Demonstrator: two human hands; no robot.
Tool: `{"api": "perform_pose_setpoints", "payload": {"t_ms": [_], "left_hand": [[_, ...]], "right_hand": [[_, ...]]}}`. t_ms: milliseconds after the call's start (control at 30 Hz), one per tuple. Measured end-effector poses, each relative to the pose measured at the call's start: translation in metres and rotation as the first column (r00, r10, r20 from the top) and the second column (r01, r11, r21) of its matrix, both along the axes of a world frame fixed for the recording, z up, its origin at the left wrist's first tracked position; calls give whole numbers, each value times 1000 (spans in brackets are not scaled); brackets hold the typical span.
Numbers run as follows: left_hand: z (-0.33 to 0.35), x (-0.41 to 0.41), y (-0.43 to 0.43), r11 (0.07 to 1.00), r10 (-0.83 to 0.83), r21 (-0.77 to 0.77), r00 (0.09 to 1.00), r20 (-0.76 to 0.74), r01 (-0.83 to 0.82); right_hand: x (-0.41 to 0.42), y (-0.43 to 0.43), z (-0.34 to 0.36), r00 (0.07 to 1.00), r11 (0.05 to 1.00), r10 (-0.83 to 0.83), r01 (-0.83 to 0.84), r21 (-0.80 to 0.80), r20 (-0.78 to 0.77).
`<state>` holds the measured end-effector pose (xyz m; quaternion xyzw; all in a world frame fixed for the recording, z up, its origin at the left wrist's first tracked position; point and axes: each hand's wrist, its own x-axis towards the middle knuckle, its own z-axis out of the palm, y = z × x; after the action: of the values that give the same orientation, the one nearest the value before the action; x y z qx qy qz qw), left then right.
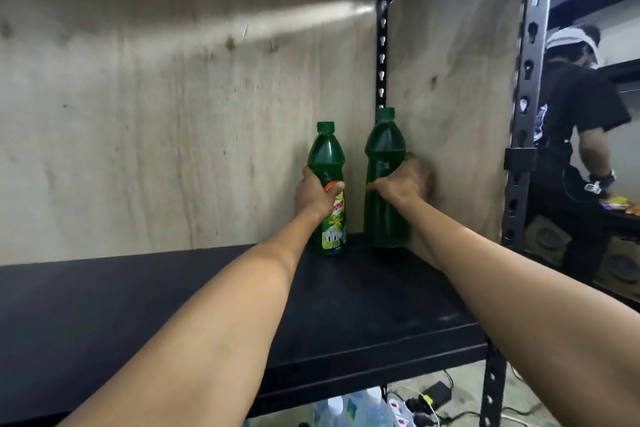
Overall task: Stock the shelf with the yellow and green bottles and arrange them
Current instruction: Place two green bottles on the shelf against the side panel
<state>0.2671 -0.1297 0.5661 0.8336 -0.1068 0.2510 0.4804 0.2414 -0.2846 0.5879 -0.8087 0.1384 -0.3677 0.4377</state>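
Right now both green bottles are in the back right corner of the shelf [173, 308], bases on or just at the black board; I can't tell whether their weight is fully down. My left hand [317, 199] grips the labelled bottle [327, 154] round its middle, with the fingers [306, 173] curled behind it and the thumb across the label. My right hand [403, 180] wraps the second bottle [384, 146] at about the same height, knuckles close against the side panel [457, 80]. Both bottles stand upright, long axis vertical, green caps up. The labelled one shows its yellow label roughly toward me. The second shows only dark green, so its label, if it has one, faces elsewhere. The two are near each other but apart, with a gap between them. My worry is the release. These bottles are tall and narrow, and a finger dragging on the way out could rock one into the other or against the back panel [173, 114]. The right hand is squeezed between bottle and panel, so I judge it the likelier to snag. Turning the second bottle to face front risks sliding its base toward its neighbour. I see no yellow bottles.
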Motion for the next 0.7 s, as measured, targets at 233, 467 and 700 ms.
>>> {"api": "perform_pose_setpoints", "payload": {"t_ms": [233, 467, 700], "left_hand": [[-4, 16, -10, 1000, -12, -10, 1000, 8, 12], [-12, 22, -5, 999, -40, -26, 999, 22, 41], [-25, 15, -2, 998, 2, 60, 972, -237, 13]], "right_hand": [[12, 2, -8, 997, 999, -37, 37, -3, -75], [12, 4, -21, 995, 998, -56, 57, 10, -86], [-5, 2, -26, 995, 1000, 19, -21, -19, -100]]}}
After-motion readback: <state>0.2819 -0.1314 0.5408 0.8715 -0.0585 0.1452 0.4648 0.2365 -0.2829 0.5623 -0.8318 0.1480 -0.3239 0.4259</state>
